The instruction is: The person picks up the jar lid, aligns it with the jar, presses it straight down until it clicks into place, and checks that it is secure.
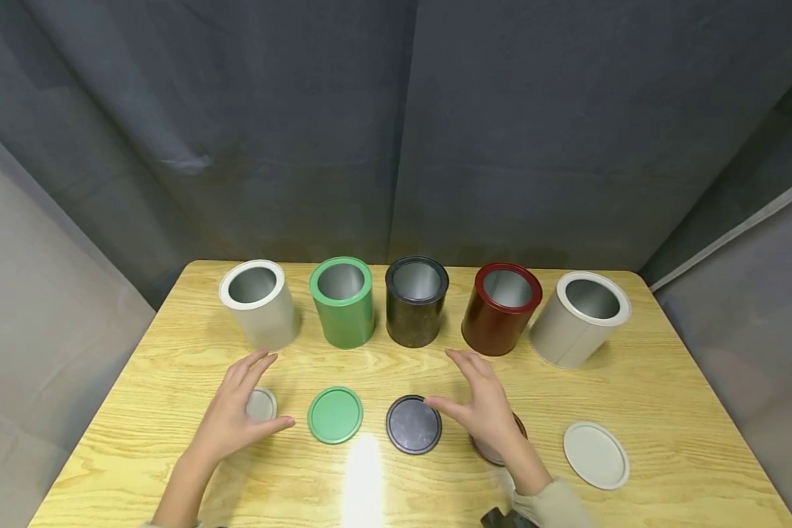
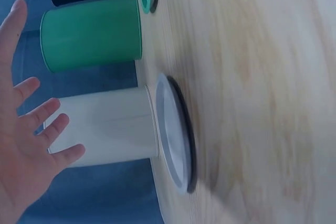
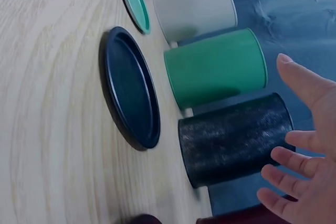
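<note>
My left hand (image 1: 232,413) hovers over the table with fingers spread and nothing held. Under it lies a white lid (image 1: 262,404), partly covered by the hand; the left wrist view shows the same white lid (image 2: 174,135) flat on the wood. My right hand (image 1: 485,405), also spread and holding nothing, hangs above a dark red lid (image 1: 518,427) that it mostly hides. Its thumb appears above the edge of a black lid (image 1: 413,425); in the right wrist view the hand (image 3: 310,156) is apart from that black lid (image 3: 131,87). Between the hands lies a green lid (image 1: 335,415).
Lidless cans stand in a row at the back: white (image 1: 264,319), green (image 1: 348,319), black (image 1: 414,319), dark red (image 1: 495,323) and another white can (image 1: 564,334). A second white lid (image 1: 596,455) lies at the right. Grey curtains (image 1: 290,132) enclose the wooden table (image 1: 686,411).
</note>
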Tool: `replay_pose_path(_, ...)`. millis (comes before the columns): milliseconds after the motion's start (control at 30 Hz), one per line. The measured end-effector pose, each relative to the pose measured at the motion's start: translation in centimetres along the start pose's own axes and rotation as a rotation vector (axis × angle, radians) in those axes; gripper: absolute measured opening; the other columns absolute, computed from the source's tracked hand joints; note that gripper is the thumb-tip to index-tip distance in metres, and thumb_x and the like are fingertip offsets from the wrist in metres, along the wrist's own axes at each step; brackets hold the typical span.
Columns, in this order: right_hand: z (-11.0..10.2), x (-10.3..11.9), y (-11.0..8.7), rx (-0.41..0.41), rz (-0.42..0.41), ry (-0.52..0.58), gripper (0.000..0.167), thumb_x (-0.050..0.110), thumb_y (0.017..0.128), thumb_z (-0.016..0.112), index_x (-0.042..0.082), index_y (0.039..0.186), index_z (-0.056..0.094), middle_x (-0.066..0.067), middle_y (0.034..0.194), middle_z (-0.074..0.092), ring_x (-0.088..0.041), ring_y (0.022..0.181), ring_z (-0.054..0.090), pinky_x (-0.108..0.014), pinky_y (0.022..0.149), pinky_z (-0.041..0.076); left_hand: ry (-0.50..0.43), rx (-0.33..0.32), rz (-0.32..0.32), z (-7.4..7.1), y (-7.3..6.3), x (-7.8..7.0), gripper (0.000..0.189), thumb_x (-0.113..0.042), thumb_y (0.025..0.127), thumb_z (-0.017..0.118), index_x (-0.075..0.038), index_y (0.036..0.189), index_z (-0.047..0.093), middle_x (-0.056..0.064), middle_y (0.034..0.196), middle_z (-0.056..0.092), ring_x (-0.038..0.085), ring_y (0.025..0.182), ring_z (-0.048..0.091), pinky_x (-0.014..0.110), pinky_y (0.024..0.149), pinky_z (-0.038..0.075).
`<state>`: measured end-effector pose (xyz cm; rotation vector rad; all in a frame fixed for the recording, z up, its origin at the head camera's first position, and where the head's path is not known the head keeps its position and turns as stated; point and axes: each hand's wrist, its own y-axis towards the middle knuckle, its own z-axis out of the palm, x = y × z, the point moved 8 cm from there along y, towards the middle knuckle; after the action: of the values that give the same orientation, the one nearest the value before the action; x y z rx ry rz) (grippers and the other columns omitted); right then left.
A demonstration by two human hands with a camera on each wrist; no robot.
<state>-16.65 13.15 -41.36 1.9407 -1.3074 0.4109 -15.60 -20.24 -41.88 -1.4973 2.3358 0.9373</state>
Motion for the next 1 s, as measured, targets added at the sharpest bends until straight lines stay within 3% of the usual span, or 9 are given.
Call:
replay_pose_path(167,1.4,0.4,0.3,0.04,0.02,0.048,0.074,0.033,0.062,0.083,0.003,0.123,0.054,-0.013,0.122,0.053,-0.029,0.113,0.048,-0.046,0.089,0.041,-0.015,0.016,-0.034,-0.7,-0.4,0.9,0.092,-0.037,0.055,0.086,-0.006,0.131,0.045,0.015,0.134,0.04,0.035,0.121,0.034,0.057,0.09,0.031)
replay_pose_path(533,3.7,2.6,1.3,0.065,-0.069,0.078,0.071,0.032,0.062,0.083,0.004,0.121,0.056,-0.01,0.118,0.054,-0.028,0.111,0.048,-0.045,0.087,0.042,-0.03,0.038,-0.078,-2.1,-0.9,2.7,0.092,-0.032,0.056,0.086,-0.006,0.133,0.043,0.017,0.134,0.039,0.039,0.12,0.032,0.061,0.087,0.031)
replay_pose_path(1000,6.1,4.5,2.5,0.107,-0.108,0.126,0.072,0.033,0.063,0.082,0.004,0.123,0.054,-0.008,0.12,0.052,-0.026,0.113,0.048,-0.043,0.088,0.042,-0.042,0.031,-0.061,-3.2,-1.3,3.8,0.092,-0.027,0.055,0.087,-0.009,0.134,0.043,0.019,0.131,0.041,0.041,0.117,0.034,0.061,0.085,0.03)
